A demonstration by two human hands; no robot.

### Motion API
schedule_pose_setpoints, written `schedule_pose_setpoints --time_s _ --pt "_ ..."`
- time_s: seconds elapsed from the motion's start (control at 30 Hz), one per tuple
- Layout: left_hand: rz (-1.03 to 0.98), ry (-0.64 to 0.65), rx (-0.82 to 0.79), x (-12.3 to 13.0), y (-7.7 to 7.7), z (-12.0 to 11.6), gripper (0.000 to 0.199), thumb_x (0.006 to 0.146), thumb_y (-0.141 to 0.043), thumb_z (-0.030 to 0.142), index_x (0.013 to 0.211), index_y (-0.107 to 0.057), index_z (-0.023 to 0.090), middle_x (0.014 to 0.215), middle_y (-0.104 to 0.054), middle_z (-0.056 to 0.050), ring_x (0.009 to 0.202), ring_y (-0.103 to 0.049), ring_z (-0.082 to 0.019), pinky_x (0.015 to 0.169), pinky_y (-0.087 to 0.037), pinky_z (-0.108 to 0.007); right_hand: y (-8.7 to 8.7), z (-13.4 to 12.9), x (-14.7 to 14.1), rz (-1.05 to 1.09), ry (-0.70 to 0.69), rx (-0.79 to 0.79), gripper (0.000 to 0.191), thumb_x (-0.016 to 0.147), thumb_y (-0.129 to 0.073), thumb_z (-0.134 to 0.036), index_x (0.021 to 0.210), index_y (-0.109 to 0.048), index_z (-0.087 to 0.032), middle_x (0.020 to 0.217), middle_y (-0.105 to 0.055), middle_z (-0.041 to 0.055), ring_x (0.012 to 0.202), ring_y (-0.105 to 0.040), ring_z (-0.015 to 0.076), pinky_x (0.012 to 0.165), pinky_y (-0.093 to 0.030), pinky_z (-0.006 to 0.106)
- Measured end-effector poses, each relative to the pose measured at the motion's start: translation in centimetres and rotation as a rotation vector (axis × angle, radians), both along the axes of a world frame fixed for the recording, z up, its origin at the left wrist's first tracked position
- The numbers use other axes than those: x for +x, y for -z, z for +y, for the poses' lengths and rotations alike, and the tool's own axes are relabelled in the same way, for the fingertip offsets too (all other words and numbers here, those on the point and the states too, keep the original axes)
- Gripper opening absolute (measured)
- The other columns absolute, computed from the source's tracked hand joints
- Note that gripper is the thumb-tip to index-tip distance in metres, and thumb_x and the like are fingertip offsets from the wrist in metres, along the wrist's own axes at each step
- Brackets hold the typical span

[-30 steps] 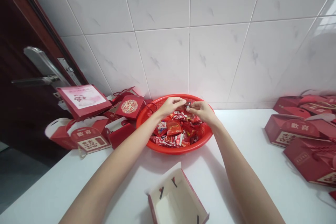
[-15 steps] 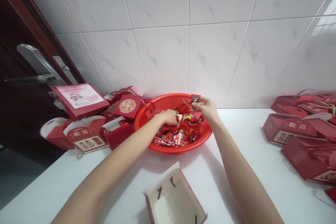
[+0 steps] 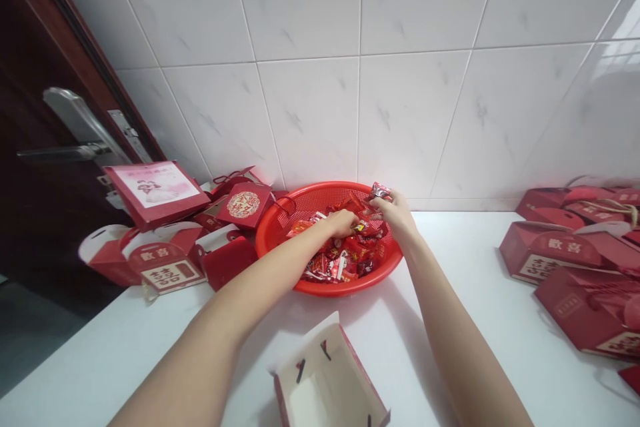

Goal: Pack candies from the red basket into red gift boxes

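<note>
A red plastic basket (image 3: 327, 289) stands against the wall, holding a heap of wrapped candies (image 3: 340, 265) in red, white and yellow. My left hand (image 3: 343, 223) reaches into the heap with its fingers curled down. What those fingertips grip is hidden, though a yellow-marked wrapper lies right by them. At the basket's right rim, my right hand (image 3: 397, 213) pinches a small wrapped candy (image 3: 381, 191) in a shiny dark-red and white wrapper. In front of the basket, an open-topped carton (image 3: 345, 380) with a pale inside and dark slots sits between my forearms.
Red gift boxes (image 3: 173, 257) crowd the table left of the basket, one with a pink picture card (image 3: 155, 192) on top. More red boxes (image 3: 550, 240) with cord handles line the right side. A dark door (image 3: 30, 213) with a metal handle stands at the left.
My left hand has moved right and deeper across the candies. My right hand stays near the rim, its candy turned a little. The view has shifted slightly.
</note>
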State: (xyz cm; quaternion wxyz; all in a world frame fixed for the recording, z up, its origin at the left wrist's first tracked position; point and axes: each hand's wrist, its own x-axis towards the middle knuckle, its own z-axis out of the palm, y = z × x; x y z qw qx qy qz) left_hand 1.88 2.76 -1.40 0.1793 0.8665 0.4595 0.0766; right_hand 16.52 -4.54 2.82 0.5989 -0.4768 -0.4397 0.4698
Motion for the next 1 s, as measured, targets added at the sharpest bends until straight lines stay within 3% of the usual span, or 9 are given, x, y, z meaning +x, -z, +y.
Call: schedule_pose_setpoints --time_s 0.13,0.27,0.33,0.43,0.6,0.77,0.87,1.0 --pt "-0.128 -0.021 -0.064 -0.2 -0.4 0.6 0.013 0.078 -0.064 0.018 0.066 -0.068 0.018 0.062 -0.065 -0.002 0.073 -0.066 -0.022 0.075 -0.048 -0.031 -0.2 0.0 0.0 0.062 -0.005 -0.007 0.017 0.070 -0.057 -0.006 0.082 -0.054 -0.019 0.073 -0.066 -0.0004 0.056 -0.063 0.0127 0.053 -0.051 0.024" --pt "-0.307 0.052 -0.178 -1.3 -3.0 0.4 0.021 0.087 -0.060 0.030 0.089 -0.073 0.014 0.088 -0.074 -0.005 0.086 -0.068 -0.020 0.080 -0.051 -0.029 -0.2 0.3 0.2 0.127 0.054 0.003 0.016 0.070 -0.061 -0.011 0.082 -0.054 -0.019 0.074 -0.067 0.0004 0.057 -0.061 0.0126 0.053 -0.050 0.025" --pt "-0.523 0.094 -0.323 -2.0 -4.5 0.1 0.033 0.084 -0.067 0.041 0.099 -0.073 0.012 0.100 -0.075 -0.009 0.092 -0.068 -0.022 0.084 -0.053 -0.032 0.0 0.4 0.3 0.140 0.068 0.022 0.016 0.070 -0.065 -0.015 0.082 -0.054 -0.019 0.073 -0.066 0.0002 0.058 -0.060 0.0118 0.052 -0.048 0.023" --pt "-0.747 0.090 -0.508 -2.9 -6.0 -0.6 0.049 0.070 -0.081 0.050 0.103 -0.076 0.014 0.099 -0.075 -0.010 0.085 -0.068 -0.021 0.080 -0.054 -0.034 0.1 0.3 0.3 0.142 0.031 0.058 0.026 0.065 -0.076 -0.024 0.083 -0.057 -0.019 0.072 -0.065 -0.0006 0.060 -0.058 0.0118 0.049 -0.045 0.022" --pt "-0.830 0.081 -0.469 -3.3 -6.9 -1.5 0.044 0.064 -0.087 0.045 0.096 -0.080 0.015 0.093 -0.077 -0.009 0.079 -0.068 -0.018 0.077 -0.053 -0.031 0.2 0.0 0.3 0.191 -0.164 0.122 0.046 0.050 -0.091 -0.032 0.081 -0.060 -0.017 0.067 -0.064 -0.0020 0.056 -0.054 0.0105 0.051 -0.043 0.024" --pt "-0.897 0.107 -0.472 -3.6 -7.6 -2.3 0.036 0.065 -0.086 0.037 0.094 -0.080 0.017 0.098 -0.079 -0.010 0.088 -0.071 -0.021 0.086 -0.054 -0.036 0.2 0.1 0.4 0.251 -0.208 0.191 0.048 0.048 -0.093 -0.032 0.082 -0.063 -0.017 0.070 -0.066 -0.0011 0.059 -0.056 0.0114 0.055 -0.045 0.026" --pt "-0.906 0.143 -0.428 -3.8 -8.1 -3.0 0.036 0.061 -0.088 0.026 0.095 -0.080 0.017 0.098 -0.079 -0.010 0.088 -0.073 -0.021 0.086 -0.055 -0.035 0.0 0.0 0.3 0.254 -0.236 0.223 0.051 0.049 -0.094 -0.033 0.086 -0.064 -0.017 0.080 -0.069 0.0013 0.066 -0.060 0.0135 0.058 -0.047 0.027" --pt "-1.016 0.095 -0.309 -3.8 -8.7 -5.1 0.042 0.058 -0.090 0.022 0.098 -0.079 0.016 0.099 -0.079 -0.010 0.089 -0.074 -0.023 0.082 -0.059 -0.036 -0.9 -0.5 0.1 0.271 -0.248 0.271 0.052 0.049 -0.094 -0.035 0.088 -0.063 -0.019 0.082 -0.068 0.0010 0.069 -0.060 0.0140 0.057 -0.047 0.026"
